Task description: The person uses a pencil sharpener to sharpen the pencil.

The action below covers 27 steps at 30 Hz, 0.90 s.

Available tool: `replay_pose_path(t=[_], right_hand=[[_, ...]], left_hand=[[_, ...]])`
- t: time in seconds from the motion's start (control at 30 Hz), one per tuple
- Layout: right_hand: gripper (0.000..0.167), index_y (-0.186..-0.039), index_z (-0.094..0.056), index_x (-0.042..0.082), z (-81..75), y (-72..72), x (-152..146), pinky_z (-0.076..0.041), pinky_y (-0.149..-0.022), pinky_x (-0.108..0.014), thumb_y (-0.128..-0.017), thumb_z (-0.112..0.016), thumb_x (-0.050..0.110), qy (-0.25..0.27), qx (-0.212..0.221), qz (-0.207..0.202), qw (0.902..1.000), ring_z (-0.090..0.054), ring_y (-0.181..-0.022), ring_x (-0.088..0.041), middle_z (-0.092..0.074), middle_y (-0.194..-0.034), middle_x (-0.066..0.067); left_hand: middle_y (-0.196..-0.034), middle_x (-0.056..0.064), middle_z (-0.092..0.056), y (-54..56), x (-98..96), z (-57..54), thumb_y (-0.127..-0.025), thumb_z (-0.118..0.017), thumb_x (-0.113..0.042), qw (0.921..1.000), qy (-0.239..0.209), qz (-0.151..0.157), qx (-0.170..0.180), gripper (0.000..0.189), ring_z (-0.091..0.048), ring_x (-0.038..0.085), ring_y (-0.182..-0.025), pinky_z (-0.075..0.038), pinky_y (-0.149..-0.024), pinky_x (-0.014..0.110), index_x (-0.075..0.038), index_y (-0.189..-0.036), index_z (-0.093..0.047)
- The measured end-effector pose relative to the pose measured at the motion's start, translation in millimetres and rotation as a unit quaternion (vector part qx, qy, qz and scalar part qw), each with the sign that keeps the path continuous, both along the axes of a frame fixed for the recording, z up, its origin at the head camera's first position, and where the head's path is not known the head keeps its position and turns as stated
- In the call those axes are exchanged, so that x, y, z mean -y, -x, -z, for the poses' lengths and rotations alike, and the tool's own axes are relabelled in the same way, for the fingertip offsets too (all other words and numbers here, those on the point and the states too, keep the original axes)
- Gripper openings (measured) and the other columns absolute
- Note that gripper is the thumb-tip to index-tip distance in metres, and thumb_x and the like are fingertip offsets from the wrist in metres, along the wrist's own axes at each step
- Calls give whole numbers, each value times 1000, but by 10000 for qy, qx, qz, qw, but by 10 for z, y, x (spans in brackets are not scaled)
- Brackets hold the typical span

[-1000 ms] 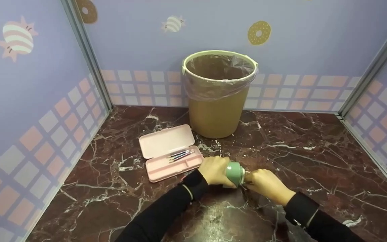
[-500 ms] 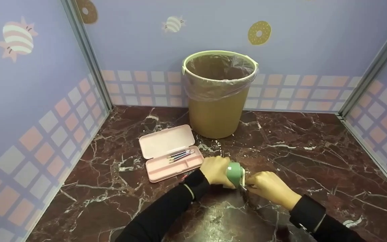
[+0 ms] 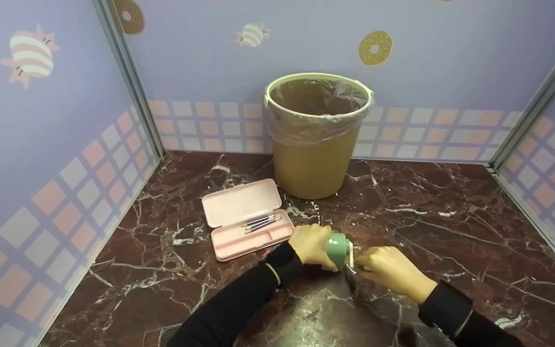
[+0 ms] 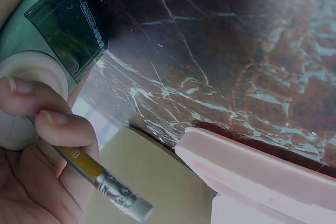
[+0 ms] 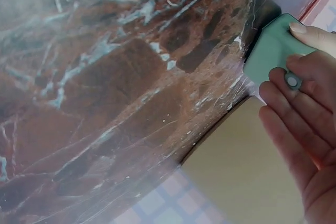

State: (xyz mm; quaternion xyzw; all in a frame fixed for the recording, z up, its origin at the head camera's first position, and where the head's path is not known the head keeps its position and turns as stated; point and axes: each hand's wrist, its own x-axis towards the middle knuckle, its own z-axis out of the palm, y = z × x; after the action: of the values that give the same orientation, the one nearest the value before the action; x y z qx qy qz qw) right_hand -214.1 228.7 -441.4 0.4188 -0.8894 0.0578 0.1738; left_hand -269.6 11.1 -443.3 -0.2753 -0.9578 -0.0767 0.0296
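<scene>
In the head view my left hand (image 3: pixel 311 246) is at the left end of a green crank pencil sharpener (image 3: pixel 337 251) on the marbled surface. The left wrist view shows its curled fingers gripping a pencil (image 4: pixel 92 167), eraser end outward, the other end hidden at the sharpener's pale round front (image 4: pixel 39 72). Another fingertip rests on the green body, beside a dark see-through shavings drawer (image 4: pixel 68 27). My right hand (image 3: pixel 390 270) is at the sharpener's opposite end, fingers curled at the crank (image 3: pixel 351 258). The crank's round knob (image 5: pixel 292 81) shows between its fingers in the right wrist view.
An open pink pencil case (image 3: pixel 239 246) with several pencils (image 3: pixel 262 222) lies left of the hands. Behind stands a yellowish bin (image 3: pixel 311 164) with a clear liner. A small red thing (image 3: pixel 267 252) shows by the left sleeve. Patterned walls (image 3: pixel 200 62) enclose the surface.
The right hand has moved slightly down and right with the crank, which now points lower. The left hand and sharpener stay in place; the head view has shifted slightly.
</scene>
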Motion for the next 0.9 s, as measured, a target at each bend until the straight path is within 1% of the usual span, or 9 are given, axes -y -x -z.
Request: replay_pose_path(t=[0.1, 0.23, 0.37, 0.47, 0.57, 0.73, 0.9], right_hand=[[25, -68, -60, 19, -40, -16, -4, -43, -50, -28, -78, -83, 15, 67, -1, -16, 10000, -51, -53, -6, -59, -62, 9], [19, -72, -66, 18, -88, -27, -15, -45, -51, -28, -78, -84, 15, 148, -59, -101, 9998, -56, -55, -8, -63, -64, 7], [12, -79, -72, 17, -134, -26, -33, -51, -54, -29, -78, -84, 16, 180, -125, -147, 9997, -64, -60, -11, -70, -71, 6], [10, -83, -75, 17, -161, -15, -40, -53, -57, -30, -79, -84, 16, 195, -157, -197, 9995, -67, -63, -12, -74, -76, 4], [12, -81, -73, 18, -181, 2, -46, -52, -55, -29, -77, -85, 15, 272, -254, -254, 9990, -64, -60, -10, -73, -73, 5], [17, -77, -70, 19, -194, 38, -46, -49, -52, -26, -75, -86, 17, 393, -537, -407, 9970, -59, -56, -7, -68, -68, 7], [15, -81, -73, 18, -187, 60, -58, -51, -54, -26, -74, -86, 18, 413, -677, -537, 9954, -62, -59, -8, -71, -72, 6]], left_hand=[[-89, 0, -75, -4, -5, -4, -55, -94, -57, 10000, 36, 0, -69, 63, -70, 18, -76, -51, -59, 36, -15, -96, -68], [-90, 1, -75, -12, -9, -7, -55, -94, -57, 9999, 58, 31, -120, 64, -71, 20, -77, -53, -61, 37, -15, -96, -69], [-91, 1, -76, -22, -17, -5, -54, -95, -57, 9999, 44, 7, -136, 65, -72, 20, -79, -55, -63, 38, -15, -97, -69], [-91, 2, -76, -24, -18, -4, -54, -95, -57, 9999, 55, -8, -154, 66, -73, 20, -79, -56, -64, 38, -15, -98, -70], [-92, 2, -77, -21, -14, -5, -55, -94, -58, 9998, 82, 29, -160, 66, -73, 20, -80, -56, -64, 38, -15, -99, -70], [-91, 1, -76, -5, 1, 2, -56, -94, -59, 9998, 119, 99, -127, 66, -72, 19, -79, -55, -63, 37, -15, -99, -69], [-91, 1, -76, 7, 5, 3, -57, -93, -59, 9997, 120, 192, -135, 66, -71, 20, -77, -54, -62, 36, -14, -99, -69]])
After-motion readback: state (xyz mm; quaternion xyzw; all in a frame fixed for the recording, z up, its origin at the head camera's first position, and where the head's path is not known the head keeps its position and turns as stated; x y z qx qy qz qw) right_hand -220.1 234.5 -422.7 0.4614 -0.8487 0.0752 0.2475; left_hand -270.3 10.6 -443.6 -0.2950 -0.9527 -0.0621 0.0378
